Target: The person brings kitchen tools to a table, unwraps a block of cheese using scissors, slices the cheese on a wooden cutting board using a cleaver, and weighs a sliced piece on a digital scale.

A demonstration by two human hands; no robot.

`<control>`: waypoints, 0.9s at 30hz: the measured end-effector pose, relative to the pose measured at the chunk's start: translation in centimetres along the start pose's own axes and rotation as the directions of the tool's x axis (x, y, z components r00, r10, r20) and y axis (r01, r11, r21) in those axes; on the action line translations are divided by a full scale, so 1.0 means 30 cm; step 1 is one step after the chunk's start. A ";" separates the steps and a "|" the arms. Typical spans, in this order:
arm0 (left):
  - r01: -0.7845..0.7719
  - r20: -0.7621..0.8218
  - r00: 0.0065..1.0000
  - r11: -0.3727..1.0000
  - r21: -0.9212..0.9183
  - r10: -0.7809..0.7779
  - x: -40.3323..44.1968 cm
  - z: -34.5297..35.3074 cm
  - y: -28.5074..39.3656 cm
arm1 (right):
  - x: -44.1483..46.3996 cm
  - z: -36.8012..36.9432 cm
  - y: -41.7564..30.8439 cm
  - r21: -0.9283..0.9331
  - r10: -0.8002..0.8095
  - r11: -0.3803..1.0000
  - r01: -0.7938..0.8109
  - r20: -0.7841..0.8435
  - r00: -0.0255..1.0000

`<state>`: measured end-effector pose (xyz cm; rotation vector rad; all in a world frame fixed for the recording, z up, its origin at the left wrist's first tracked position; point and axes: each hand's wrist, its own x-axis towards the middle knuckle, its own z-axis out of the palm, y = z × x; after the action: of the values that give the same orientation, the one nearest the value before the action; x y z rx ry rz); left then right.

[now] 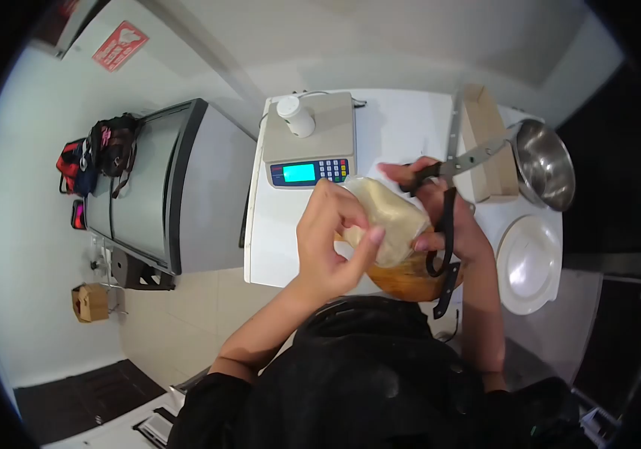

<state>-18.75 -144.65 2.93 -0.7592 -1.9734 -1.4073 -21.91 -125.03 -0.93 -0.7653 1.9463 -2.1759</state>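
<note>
A soft pouch of pale yellow material (389, 213), seemingly in clear plastic, is held between my hands. My left hand (326, 236) pinches its left edge between thumb and curled fingers. Opposite it, my right hand (451, 213) grips a pair of scissors (479, 156) with black handles while its fingers also touch the pouch's right side. The scissor blades are spread apart and point up and right, away from the pouch. Below the pouch lies a round wooden board (403, 283), partly covered by my hands. A black knife handle (448, 290) shows at the board's right edge.
On the white table (275, 254), a digital scale (311, 146) with a lit display carries a white bottle (296, 117). To the right are an open cardboard box (487, 146), a steel bowl (549, 165) and a white plate (528, 262). A glass-topped freezer (148, 187) stands left.
</note>
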 end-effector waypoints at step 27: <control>0.781 0.363 0.507 0.595 0.188 -0.781 -0.199 -0.287 0.251 | 0.057 0.222 0.074 0.179 -0.029 0.976 -0.127 0.678 0.734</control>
<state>-8.06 -151.42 5.43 -0.0851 -2.8771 -1.8371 -20.96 -132.05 -2.28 -1.2306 1.3095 -1.6709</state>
